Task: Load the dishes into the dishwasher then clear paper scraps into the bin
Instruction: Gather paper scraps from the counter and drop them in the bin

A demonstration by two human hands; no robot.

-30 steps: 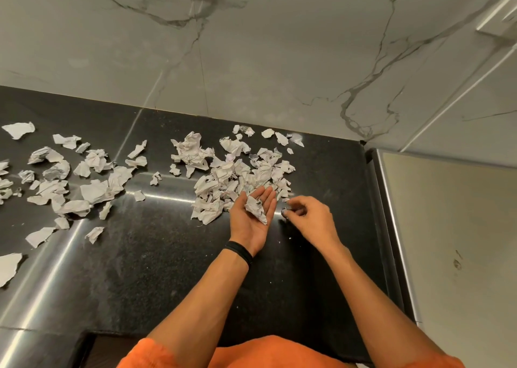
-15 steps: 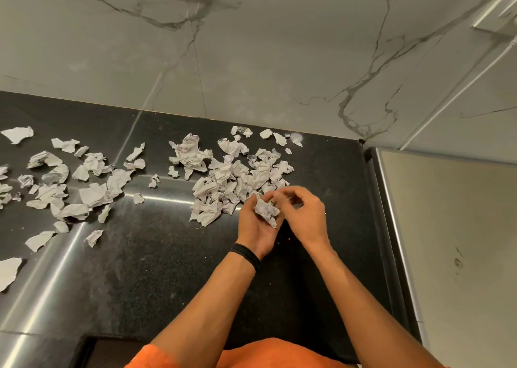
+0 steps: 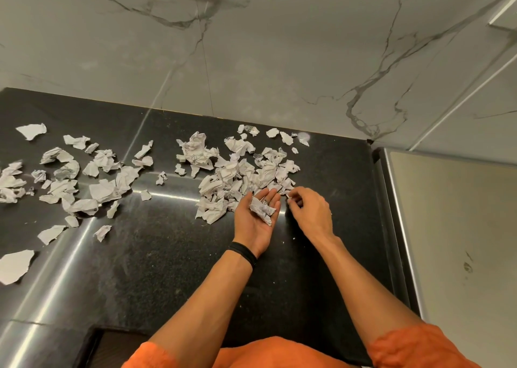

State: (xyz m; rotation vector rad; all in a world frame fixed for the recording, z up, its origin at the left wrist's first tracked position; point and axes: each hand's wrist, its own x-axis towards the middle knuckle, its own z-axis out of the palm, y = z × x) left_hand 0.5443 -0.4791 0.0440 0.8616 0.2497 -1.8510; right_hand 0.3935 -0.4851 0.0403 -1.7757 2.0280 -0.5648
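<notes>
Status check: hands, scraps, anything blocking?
Left hand open, palm up, cradling crumpled scraps. Right hand pinching small scrap at pile edge. More scraps across countertop; nothing blocking.

Paper scraps (image 3: 240,172) on counter (image 3: 156,255) before wall (image 3: 251,60), a few in left hand (image 3: 256,223)

Crumpled white paper scraps (image 3: 240,174) lie scattered across the black counter (image 3: 167,255).

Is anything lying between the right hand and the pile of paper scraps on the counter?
Nothing visible does. The right hand sits at the near edge of the white crumpled paper scrap pile, pinching a small white scrap.
</notes>
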